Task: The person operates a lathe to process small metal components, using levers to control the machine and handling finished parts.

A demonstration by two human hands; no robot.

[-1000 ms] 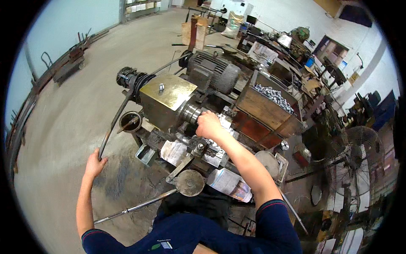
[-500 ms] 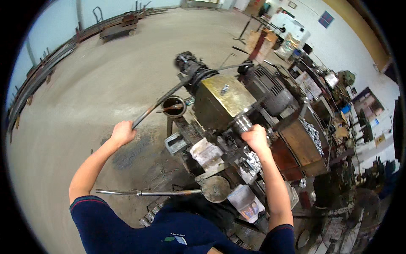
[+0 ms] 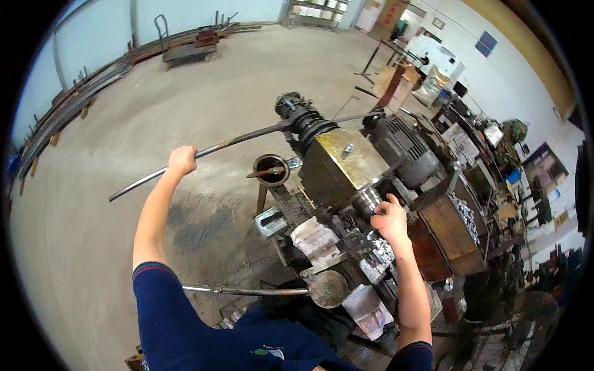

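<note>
My left hand (image 3: pixel 182 160) is wrapped around a long metal lever (image 3: pixel 247 134), whose free end sticks out past my fist. The lever's other end joins the dark stepped pulley end of a greasy lathe-like machine (image 3: pixel 346 157). At the near face of its headstock is a shiny round chuck (image 3: pixel 367 200). Right beside this chuck is my right hand (image 3: pixel 391 221), fingers curled in and thumb side up. Whatever those fingers pinch, if anything, is hidden. A small metal piece (image 3: pixel 348 148) lies on the yellowish headstock cover.
A pot of dark oil with a brush (image 3: pixel 270 170) stands left of the headstock, near a small tray (image 3: pixel 271 222). A second lever (image 3: pixel 247 290) reaches left from a round disc. An electric motor (image 3: pixel 405 151) and a bin of small metal parts (image 3: pixel 461 213) are at the right.
The lever has swung, and its free end now shows beyond my left fist. My right hand has shifted slightly back from the chuck, its fingers differently curled. The whole view has shifted.
</note>
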